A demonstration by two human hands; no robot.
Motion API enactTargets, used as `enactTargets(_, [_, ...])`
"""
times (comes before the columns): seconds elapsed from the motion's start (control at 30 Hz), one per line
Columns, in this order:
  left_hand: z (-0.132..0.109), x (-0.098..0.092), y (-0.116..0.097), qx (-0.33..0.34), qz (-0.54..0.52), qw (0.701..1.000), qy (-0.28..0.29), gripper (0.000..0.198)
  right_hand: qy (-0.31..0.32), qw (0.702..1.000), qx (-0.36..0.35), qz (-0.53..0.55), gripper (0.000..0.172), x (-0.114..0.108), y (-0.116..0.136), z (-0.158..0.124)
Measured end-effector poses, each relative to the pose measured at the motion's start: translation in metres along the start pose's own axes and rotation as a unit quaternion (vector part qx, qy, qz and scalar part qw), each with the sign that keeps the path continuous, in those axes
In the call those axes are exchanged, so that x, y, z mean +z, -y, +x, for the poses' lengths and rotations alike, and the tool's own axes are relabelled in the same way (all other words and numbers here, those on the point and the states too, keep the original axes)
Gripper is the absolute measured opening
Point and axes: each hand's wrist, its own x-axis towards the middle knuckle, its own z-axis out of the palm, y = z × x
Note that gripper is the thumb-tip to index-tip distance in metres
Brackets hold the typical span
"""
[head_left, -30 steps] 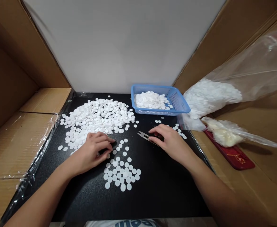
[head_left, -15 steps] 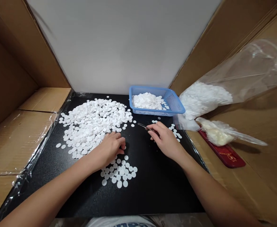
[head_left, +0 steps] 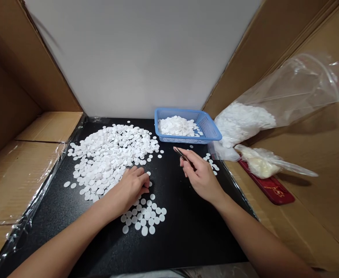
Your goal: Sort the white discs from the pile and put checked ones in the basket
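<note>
Spreading under everything: the black table top (head_left: 186, 235), with cardboard walls (head_left: 19, 77) on the left and right and a white board (head_left: 143, 58) behind.
Big bag: a clear plastic bag (head_left: 296, 92) lies on the right-hand cardboard with its mouth at the table's edge and a mass of white discs inside.
Heap: loose white discs (head_left: 108, 154) cover the far left of the table, thinning to strays at the edges.
Basket: a blue basket (head_left: 209, 129) stands at the back, just right of the heap, partly filled with the same discs.
Small bag: a second clear bag (head_left: 262, 164) of pale yellowish stuff rests on a red tray (head_left: 279, 191) to the right of the table.
Left hand: the left hand (head_left: 131, 185) lies palm down at the heap's near edge. Its fingers are curled in and touch discs. Whether it pinches one cannot be told.
Right hand: the right hand (head_left: 202, 179) is closed around thread snips (head_left: 181, 153), well apart from the left hand.
Cluster: a small cluster (head_left: 144, 218) of discs lies flat in a single layer, right by the left hand on its near side.
Snips: the dark tips stick out up and to the left from thumb and forefinger, between heap and basket.
</note>
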Motion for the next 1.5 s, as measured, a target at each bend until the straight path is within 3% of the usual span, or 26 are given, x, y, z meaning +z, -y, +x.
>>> enactTargets(0.07, [-0.001, -0.007, -0.007, -0.038, -0.137, 0.990, -0.001, 0.010, -0.003, 0.999, -0.026, -0.020, 0.041, 0.001, 0.006, -0.001])
enactTargets(0.1, [-0.002, -0.009, -0.011, -0.065, -0.250, 0.966, -0.003, 0.013, -0.002, 0.999, -0.038, -0.023, 0.041, 0.003, 0.009, -0.003])
enactTargets(0.17, [-0.001, -0.012, -0.018, -0.116, -0.468, 0.876, -0.024, 0.020, -0.004, 0.998, -0.063, -0.023, 0.039, 0.008, 0.017, -0.007])
enactTargets(0.23, [0.000, -0.011, -0.023, -0.164, -0.605, 0.777, -0.050, 0.027, -0.008, 0.995, -0.092, -0.032, 0.038, 0.013, 0.023, -0.012])
enactTargets(0.33, [0.002, -0.007, -0.027, -0.228, -0.698, 0.676, -0.064, 0.034, -0.003, 0.990, -0.128, -0.065, 0.038, 0.020, 0.028, -0.018])
enactTargets(0.43, [0.002, -0.006, -0.028, -0.255, -0.730, 0.630, -0.072, 0.028, 0.005, 0.984, -0.141, -0.105, 0.037, 0.023, 0.030, -0.022])
enactTargets(0.53, [0.000, -0.006, -0.028, -0.253, -0.736, 0.622, -0.084, 0.022, 0.010, 0.981, -0.148, -0.128, 0.035, 0.024, 0.031, -0.023])
enactTargets(0.7, [-0.001, -0.003, -0.028, -0.227, -0.724, 0.642, -0.110, 0.029, 0.021, 0.978, -0.146, -0.145, 0.036, 0.024, 0.033, -0.024])
enactTargets(1.13, [-0.002, 0.001, -0.027, -0.185, -0.695, 0.689, -0.089, 0.030, 0.027, 0.978, -0.137, -0.157, 0.038, 0.024, 0.034, -0.026])
enactTargets(1.5, [-0.003, 0.000, -0.025, -0.163, -0.686, 0.706, -0.071, 0.029, 0.039, 0.977, -0.141, -0.153, 0.038, 0.023, 0.033, -0.027])
